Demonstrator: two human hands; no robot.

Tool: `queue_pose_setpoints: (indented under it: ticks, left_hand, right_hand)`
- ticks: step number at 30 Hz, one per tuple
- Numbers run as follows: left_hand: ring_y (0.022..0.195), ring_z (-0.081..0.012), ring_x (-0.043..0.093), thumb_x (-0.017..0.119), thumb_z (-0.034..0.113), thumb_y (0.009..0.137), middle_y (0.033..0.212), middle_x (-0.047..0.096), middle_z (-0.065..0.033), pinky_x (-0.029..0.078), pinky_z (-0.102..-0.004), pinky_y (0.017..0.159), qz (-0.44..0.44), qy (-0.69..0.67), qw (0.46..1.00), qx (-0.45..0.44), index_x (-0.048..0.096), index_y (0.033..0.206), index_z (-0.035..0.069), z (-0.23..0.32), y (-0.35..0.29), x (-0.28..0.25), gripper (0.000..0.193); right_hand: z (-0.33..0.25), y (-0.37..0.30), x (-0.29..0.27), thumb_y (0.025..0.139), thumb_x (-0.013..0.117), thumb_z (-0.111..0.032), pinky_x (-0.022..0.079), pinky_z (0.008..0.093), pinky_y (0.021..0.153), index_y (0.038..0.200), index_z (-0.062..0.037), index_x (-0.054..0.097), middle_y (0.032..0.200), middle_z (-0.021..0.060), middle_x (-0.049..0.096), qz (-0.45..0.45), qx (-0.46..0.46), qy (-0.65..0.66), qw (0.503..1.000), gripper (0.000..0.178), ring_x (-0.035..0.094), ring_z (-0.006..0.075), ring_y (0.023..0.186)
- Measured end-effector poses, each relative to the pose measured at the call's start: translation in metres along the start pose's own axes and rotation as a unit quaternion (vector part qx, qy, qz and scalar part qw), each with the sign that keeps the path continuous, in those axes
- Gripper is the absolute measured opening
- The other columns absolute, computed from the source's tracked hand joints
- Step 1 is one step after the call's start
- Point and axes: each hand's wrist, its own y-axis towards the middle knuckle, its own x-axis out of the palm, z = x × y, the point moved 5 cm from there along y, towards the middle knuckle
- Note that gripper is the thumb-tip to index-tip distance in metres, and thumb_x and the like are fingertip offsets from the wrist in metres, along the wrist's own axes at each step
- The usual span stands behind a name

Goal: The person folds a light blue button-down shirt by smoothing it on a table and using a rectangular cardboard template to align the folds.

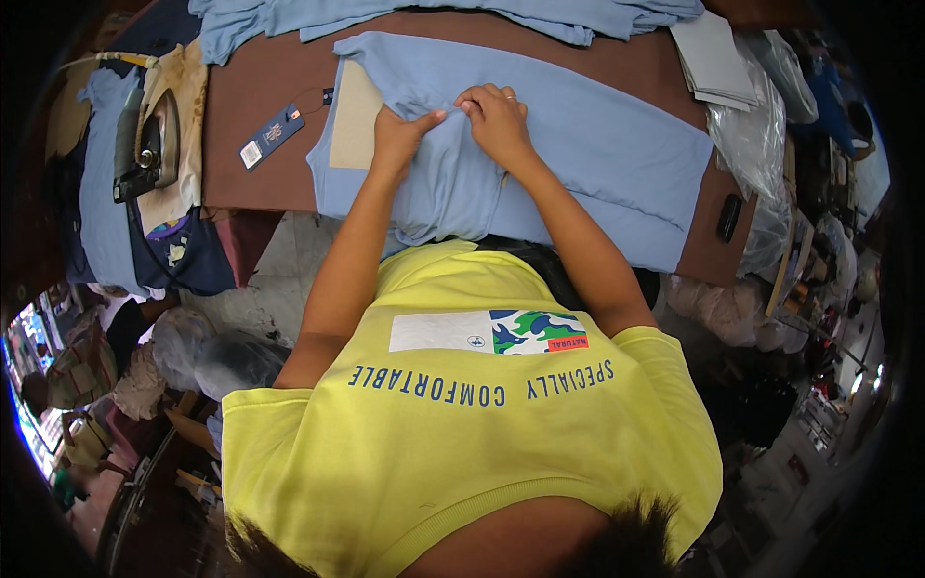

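Observation:
A light blue shirt (597, 144) lies spread across the brown table, its near part gathered in loose folds. At its left end a beige cardboard sheet (354, 120) rests on the cloth, partly covered by it. My left hand (397, 140) pinches the gathered cloth beside the cardboard, thumb pointing right. Just to its right, my right hand (498, 123) has its fingers curled down on the same cloth, gripping a fold. A dark blue hang tag (272, 138) on a thin cord lies on the table, left of the cardboard.
On the left, an iron (159, 144) stands on a stained pad (183, 87). More light blue cloth (434, 14) lies along the far edge. White sheets (711, 60) and clear plastic bags (756, 135) are at the right. A small black object (729, 218) sits near the brown table's (252, 87) right corner.

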Motion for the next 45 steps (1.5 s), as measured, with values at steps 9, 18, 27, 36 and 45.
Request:
queue_pose_setpoints:
  ticks: [9, 18, 27, 36, 45]
  left_hand:
    - [0.080, -0.0158, 0.059, 0.074, 0.009, 0.067, 0.092, 0.062, -0.0095, 0.047, -0.0260, 0.072, 0.002, 0.007, 1.000, 0.020, 0.056, 0.100, -0.003, -0.001, 0.000, 0.000, 0.039]
    - [0.080, -0.0157, 0.059, 0.075, 0.007, 0.066, 0.091, 0.062, -0.0097, 0.048, -0.0264, 0.072, -0.003, 0.012, 1.000, 0.027, 0.056, 0.099, -0.003, -0.009, 0.006, -0.002, 0.039]
    - [0.081, -0.0164, 0.059, 0.073, 0.005, 0.067, 0.093, 0.062, -0.0102, 0.048, -0.0271, 0.072, -0.002, 0.001, 0.999, 0.038, 0.055, 0.101, -0.003, -0.007, 0.004, -0.002, 0.040]
    - [0.084, -0.0175, 0.059, 0.070, 0.000, 0.065, 0.095, 0.061, -0.0112, 0.047, -0.0277, 0.074, 0.017, -0.022, 0.999, 0.019, 0.052, 0.103, -0.005, -0.012, 0.003, -0.012, 0.043]
    - [0.093, -0.0275, 0.056, 0.073, 0.010, 0.065, 0.102, 0.058, -0.0171, 0.045, -0.0319, 0.080, 0.144, 0.191, 0.968, 0.070, 0.050, 0.107, -0.002, 0.006, -0.006, -0.043, 0.050]
  right_hand:
    - [0.019, 0.008, 0.012, 0.084, 0.051, -0.017, 0.041, 0.0279, 0.074, 0.091, -0.0069, 0.062, 0.086, 0.0054, 0.060, -0.039, 0.060, 0.139, 0.988, 0.017, 0.052, 0.0184, 0.079]
    - [0.022, 0.011, 0.019, 0.078, 0.055, -0.031, 0.035, 0.0392, 0.084, 0.088, -0.0171, 0.065, 0.094, 0.0003, 0.061, -0.140, 0.099, 0.139, 0.975, 0.019, 0.050, 0.0238, 0.095]
    - [0.026, 0.015, 0.024, 0.081, 0.058, -0.021, 0.032, 0.0238, 0.055, 0.080, -0.0091, 0.062, 0.067, -0.0041, 0.053, -0.139, 0.158, 0.231, 0.950, 0.013, 0.042, 0.0073, 0.059]
    - [0.011, 0.012, 0.002, 0.071, 0.066, -0.021, 0.038, 0.0375, 0.079, 0.087, -0.0157, 0.062, 0.090, 0.0000, 0.058, -0.006, -0.017, 0.032, 0.999, 0.017, 0.051, 0.0219, 0.091]
    - [0.011, 0.007, 0.004, 0.072, 0.064, -0.014, 0.036, 0.0375, 0.075, 0.081, -0.0198, 0.063, 0.085, -0.0023, 0.053, 0.032, -0.063, -0.013, 0.997, 0.011, 0.048, 0.0204, 0.083]
